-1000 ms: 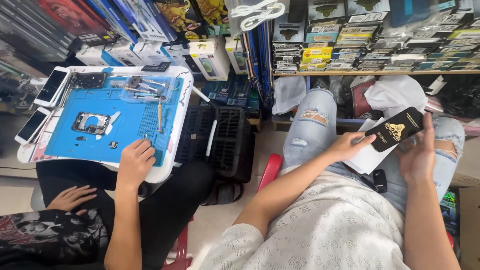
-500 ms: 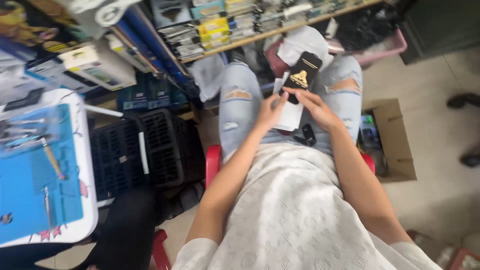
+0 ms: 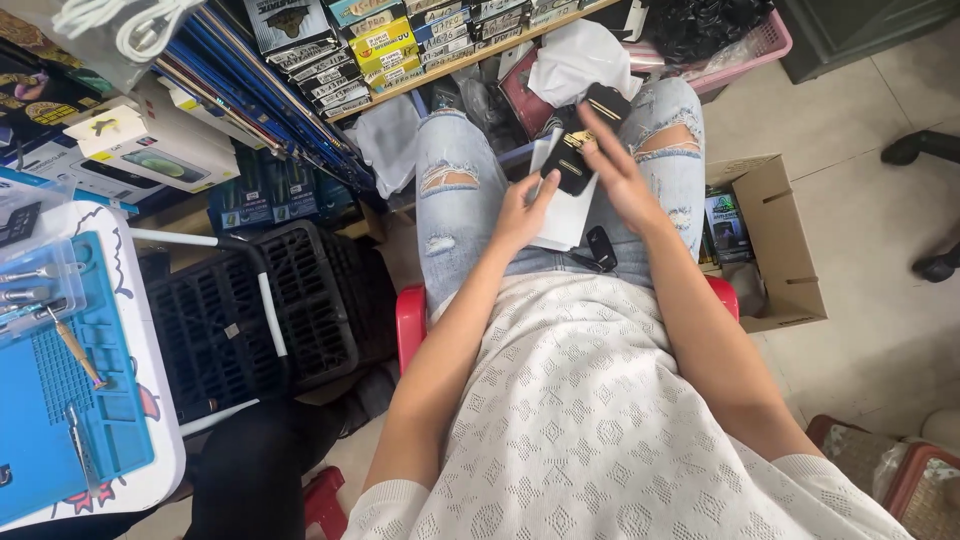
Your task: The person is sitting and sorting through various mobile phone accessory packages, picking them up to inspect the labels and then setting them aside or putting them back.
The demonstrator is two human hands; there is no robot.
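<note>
I sit on a red stool (image 3: 410, 322) in ripped jeans, both hands over my lap. My right hand (image 3: 618, 168) grips a flat black packet with a gold emblem (image 3: 572, 162), its fingers stretched along the packet's upper end. My left hand (image 3: 520, 212) holds a stack of white packets (image 3: 562, 222) just under the black one, thumb against its lower edge. A small black object (image 3: 601, 248) lies on my lap below the hands.
An open cardboard box (image 3: 782, 235) with packets stands right of my knee. Black plastic crates (image 3: 300, 300) sit at the left, beside a white table with a blue work mat (image 3: 95, 425) and tools. Shelves of boxed goods (image 3: 380, 45) and a pink basket (image 3: 762, 40) lie ahead.
My view has swung right and down, pushing the table to the left edge. Another person's hand on the mat is out of view. My right hand has slid over the black packet.
</note>
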